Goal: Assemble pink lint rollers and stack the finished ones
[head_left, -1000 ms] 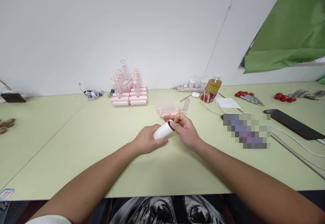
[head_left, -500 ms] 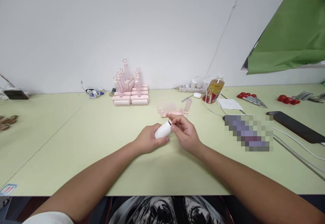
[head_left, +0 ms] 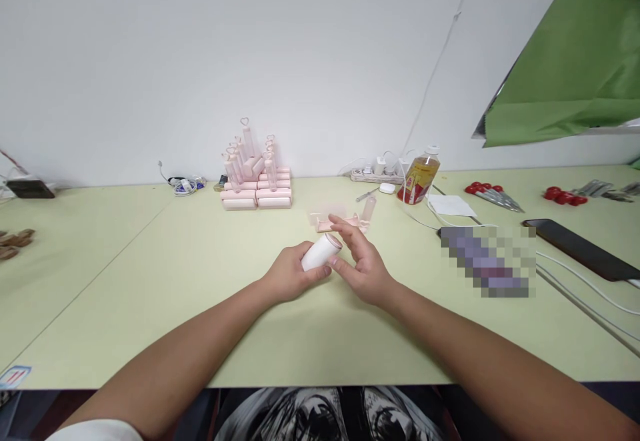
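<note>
Centrally in frame, left hand (head_left: pixel 290 274) curls round smooth white cylinder (head_left: pixel 320 253); right hand (head_left: pixel 367 269), thumb parted wide from fingers, beside its round end, contact unclear.

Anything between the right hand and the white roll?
Nothing visible. The right hand is open right by the near-facing end of the white roll; whether its thumb touches, I can't tell. The left hand grips the roll's other end. The pink case lies farther back on the table, not between them.
</note>
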{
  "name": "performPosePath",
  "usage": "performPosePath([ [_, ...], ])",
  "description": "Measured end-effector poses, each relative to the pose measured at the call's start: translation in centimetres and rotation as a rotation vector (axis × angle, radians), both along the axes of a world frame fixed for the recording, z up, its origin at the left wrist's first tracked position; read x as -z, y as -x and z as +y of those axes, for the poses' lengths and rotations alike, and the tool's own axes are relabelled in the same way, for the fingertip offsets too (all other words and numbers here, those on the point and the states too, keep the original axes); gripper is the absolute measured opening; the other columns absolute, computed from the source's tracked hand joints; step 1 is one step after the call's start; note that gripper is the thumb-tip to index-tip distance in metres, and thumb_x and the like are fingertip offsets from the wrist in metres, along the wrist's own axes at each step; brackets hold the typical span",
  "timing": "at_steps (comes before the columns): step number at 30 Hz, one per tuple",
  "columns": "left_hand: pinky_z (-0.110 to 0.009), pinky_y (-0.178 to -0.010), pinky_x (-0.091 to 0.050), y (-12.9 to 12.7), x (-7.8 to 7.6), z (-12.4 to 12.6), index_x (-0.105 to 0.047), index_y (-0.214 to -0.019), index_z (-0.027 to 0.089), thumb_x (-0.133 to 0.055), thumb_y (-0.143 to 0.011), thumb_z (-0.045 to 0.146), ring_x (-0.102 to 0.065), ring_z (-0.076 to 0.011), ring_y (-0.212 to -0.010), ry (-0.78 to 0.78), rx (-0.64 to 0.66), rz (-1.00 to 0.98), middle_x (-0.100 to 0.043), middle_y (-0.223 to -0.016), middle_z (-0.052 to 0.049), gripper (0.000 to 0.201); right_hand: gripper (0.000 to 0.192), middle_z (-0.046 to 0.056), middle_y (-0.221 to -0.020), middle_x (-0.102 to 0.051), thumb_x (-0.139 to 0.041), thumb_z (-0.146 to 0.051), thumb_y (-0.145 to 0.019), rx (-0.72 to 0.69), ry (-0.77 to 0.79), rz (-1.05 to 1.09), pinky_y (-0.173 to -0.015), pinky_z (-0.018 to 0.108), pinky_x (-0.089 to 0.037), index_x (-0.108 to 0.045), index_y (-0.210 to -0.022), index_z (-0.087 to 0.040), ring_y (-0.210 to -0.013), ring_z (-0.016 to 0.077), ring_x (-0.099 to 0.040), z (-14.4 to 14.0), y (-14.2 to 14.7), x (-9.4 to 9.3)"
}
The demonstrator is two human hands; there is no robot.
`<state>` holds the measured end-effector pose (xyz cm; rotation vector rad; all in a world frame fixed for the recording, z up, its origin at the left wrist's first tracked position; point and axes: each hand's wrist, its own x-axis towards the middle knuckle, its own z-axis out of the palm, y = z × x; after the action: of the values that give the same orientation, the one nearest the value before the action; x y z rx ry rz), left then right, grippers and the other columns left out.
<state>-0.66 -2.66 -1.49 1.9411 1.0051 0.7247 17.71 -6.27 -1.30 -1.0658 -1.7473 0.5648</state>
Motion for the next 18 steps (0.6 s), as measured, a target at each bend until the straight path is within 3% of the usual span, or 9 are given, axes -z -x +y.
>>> performPosePath([
  [3, -0.025, -0.054, -0.036, 0.1, 0.1, 0.2, -0.062, -0.092, 0.018, -0.066, -0.075, 0.049, -0.054, -0.0156, -0.065, -0.012, -0.051, -0.012, -0.063, -0.078, -0.001, 0.035, 0.046, 0.012, -0.149, -0.037, -0.054, -0.03, -0.083, 0.152, -0.119, 0.022, -0.105, 0.047, -0.038, -0.042, -0.128, -0.027, -0.136, 0.0269, -0.036, 0.1, -0.2, -0.1],
  [6, -0.025, -0.055, -0.035, 0.1, 0.3, 0.4, -0.061, -0.091, 0.018, -0.065, -0.075, 0.052, -0.053, -0.016, -0.066, -0.017, -0.098, 0.0, -0.061, -0.077, 0.0, 0.038, 0.058, 0.014, -0.143, -0.039, -0.054, -0.029, -0.082, 0.269, -0.17, 0.103, -0.093, 0.043, -0.047, -0.033, -0.135, -0.026, -0.118, 0.0253, -0.05, -0.1, -0.1, -0.1],
  [9, -0.025, -0.056, -0.035, 0.2, 0.4, 0.6, -0.06, -0.091, 0.018, -0.064, -0.076, 0.053, -0.052, -0.0165, -0.067, -0.038, -0.098, 0.002, -0.06, -0.077, 0.0, 0.038, 0.061, 0.013, -0.128, -0.053, -0.057, -0.027, -0.08, 0.094, -0.009, 0.032, -0.079, 0.037, -0.051, -0.034, -0.137, -0.025, -0.088, 0.0194, -0.059, -0.5, 0.2, -0.2],
  [11, -0.026, -0.058, -0.035, 0.3, 0.4, 0.7, -0.059, -0.091, 0.018, -0.063, -0.077, 0.054, -0.052, -0.0167, -0.068, -0.044, -0.079, 0.006, -0.06, -0.077, 0.0, 0.039, 0.056, 0.01, -0.123, -0.057, -0.057, -0.025, -0.08, -0.039, 0.068, 0.004, -0.071, 0.033, -0.05, -0.039, -0.133, -0.026, -0.077, 0.0159, -0.058, -0.4, 0.1, -0.4],
  [12, -0.026, -0.058, -0.036, 0.3, 0.4, 0.7, -0.059, -0.093, 0.018, -0.062, -0.077, 0.054, -0.052, -0.017, -0.069, -0.045, -0.076, 0.006, -0.06, -0.078, 0.0, 0.04, 0.053, 0.01, -0.123, -0.058, -0.055, -0.025, -0.081, -0.041, 0.065, 0.022, -0.069, 0.032, -0.05, -0.04, -0.131, -0.026, -0.075, 0.015, -0.058, -0.3, 0.0, -0.6],
  [15, -0.027, -0.062, -0.039, 0.4, 0.4, 0.8, -0.054, -0.105, 0.019, -0.062, -0.078, 0.054, -0.054, -0.0183, -0.075, -0.05, -0.124, -0.025, -0.061, -0.087, -0.002, 0.045, 0.039, 0.009, -0.116, -0.06, -0.051, -0.026, -0.084, 0.175, 0.025, 0.01, -0.068, 0.03, -0.048, -0.046, -0.122, -0.022, -0.072, 0.0143, -0.057, 0.8, -1.2, -1.5],
  [18, -0.028, -0.063, -0.041, 0.4, 0.7, 0.9, -0.048, -0.11, 0.02, -0.061, -0.079, 0.054, -0.055, -0.0186, -0.077, -0.007, -0.184, -0.081, -0.06, -0.09, -0.003, 0.048, 0.028, 0.008, -0.111, -0.061, -0.051, -0.026, -0.084, 0.356, 0.119, -0.307, -0.074, 0.033, -0.046, -0.057, -0.11, -0.019, -0.073, 0.0162, -0.058, 2.2, -2.7, -1.9],
])
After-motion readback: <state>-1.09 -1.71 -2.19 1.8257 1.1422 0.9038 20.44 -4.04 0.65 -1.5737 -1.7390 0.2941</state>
